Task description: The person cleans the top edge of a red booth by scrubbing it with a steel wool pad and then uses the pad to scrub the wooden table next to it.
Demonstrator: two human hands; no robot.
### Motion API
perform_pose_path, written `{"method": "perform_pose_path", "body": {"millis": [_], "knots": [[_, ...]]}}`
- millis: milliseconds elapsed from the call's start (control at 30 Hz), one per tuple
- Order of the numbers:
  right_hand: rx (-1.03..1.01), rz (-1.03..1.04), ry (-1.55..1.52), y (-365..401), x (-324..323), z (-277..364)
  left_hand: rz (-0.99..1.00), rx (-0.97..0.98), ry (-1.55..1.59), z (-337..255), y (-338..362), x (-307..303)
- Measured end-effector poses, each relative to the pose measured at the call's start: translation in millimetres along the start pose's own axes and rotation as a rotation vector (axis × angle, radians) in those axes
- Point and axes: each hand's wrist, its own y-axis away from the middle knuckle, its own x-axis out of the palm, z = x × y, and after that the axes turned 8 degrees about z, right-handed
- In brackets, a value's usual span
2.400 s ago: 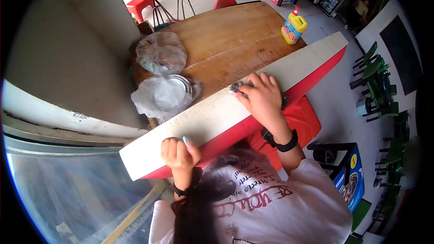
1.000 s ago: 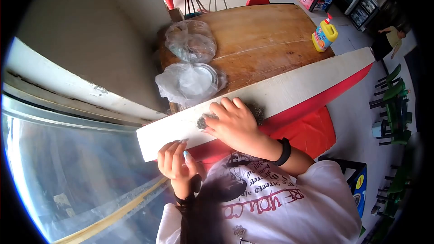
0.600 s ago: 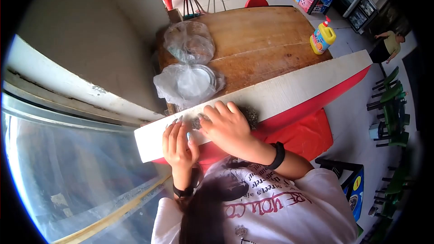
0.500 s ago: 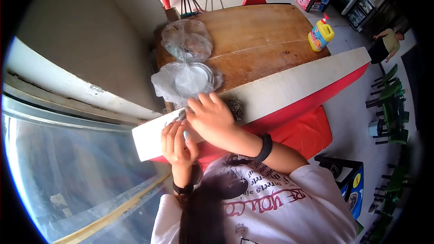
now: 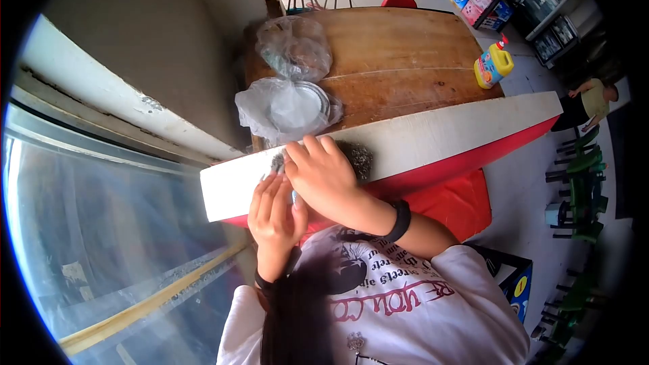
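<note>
My left hand (image 5: 274, 209) is raised at the near edge of a white-topped ledge (image 5: 433, 125). Its fingers are close together and bent, their tips at a small dark grey clump (image 5: 277, 161). My right hand (image 5: 321, 176) reaches across from the right, palm down, with its fingers curled beside the same clump. The right fingertips are hidden, and I cannot tell what they grip. Just right of this hand a larger dark, speckled clump (image 5: 359, 159) lies on the ledge, partly covered by the hand.
Beyond the ledge, a wooden table (image 5: 399, 40) carries clear plastic bags (image 5: 294, 47), round metal plates (image 5: 318, 105) in plastic and a yellow pump bottle (image 5: 493, 64). A glass panel (image 5: 135, 250) stands at left. A person (image 5: 591, 105) and green chairs (image 5: 581, 169) are at right.
The view has shifted slightly, so the table and bottle sit further right. Both hands stay together at the small clump, with the left fingers slightly straighter.
</note>
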Motion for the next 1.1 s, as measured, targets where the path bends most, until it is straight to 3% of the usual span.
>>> {"method": "perform_pose_path", "body": {"millis": [67, 100, 300, 433, 500, 633, 767, 933, 1100], "knots": [[0.049, 0.087, -0.037, 25, -10, 6, 0.011, 0.080, 0.045, -9, 11, 0], [0.036, 0.037, 0.018, 33, -11, 6, 0.043, 0.104, 0.041, -12, 17, -1], [0.009, 0.047, -0.016, -3, -1, -11, 0.079, -0.031, 0.019, -4, -10, -1], [0.007, 0.028, 0.025, 20, -11, -6, 0.102, 0.044, 0.038, -17, -1, -4], [0.062, 0.101, 0.051, 40, -21, 2, 0.182, 0.085, 0.112, -25, 8, -8], [0.033, 0.043, 0.073, 37, -15, -2, 0.305, 0.136, 0.081, -18, 3, -17], [0.006, 0.012, 0.015, 3, -1, -21, 0.258, 0.103, -0.003, 1, -19, -8], [0.037, 0.024, -0.008, 34, -12, -9, 0.257, 0.162, 0.060, -16, 5, -11], [0.049, 0.001, 0.016, 3, -1, -11, 0.212, 0.044, -0.005, -9, -12, -8]]}}
